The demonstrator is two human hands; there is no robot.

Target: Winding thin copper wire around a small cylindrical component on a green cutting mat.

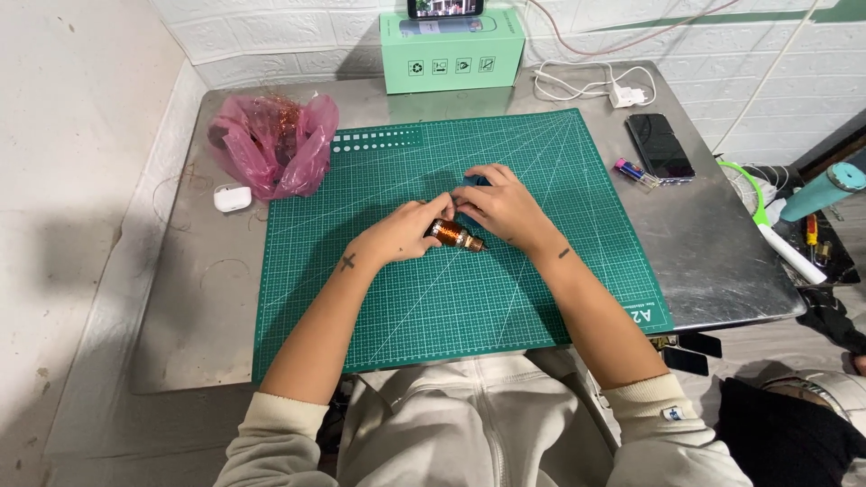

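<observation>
Left hand point(397, 236) and right hand point(503, 209) both pinch, fingers curled shut, the small copper-wound coil point(451, 234): probably light, rigid core, fine fragile wire; best held by its ends.

Copper-wound spool point(454, 235) lies sideways, tip pointing right, above mat.
</observation>
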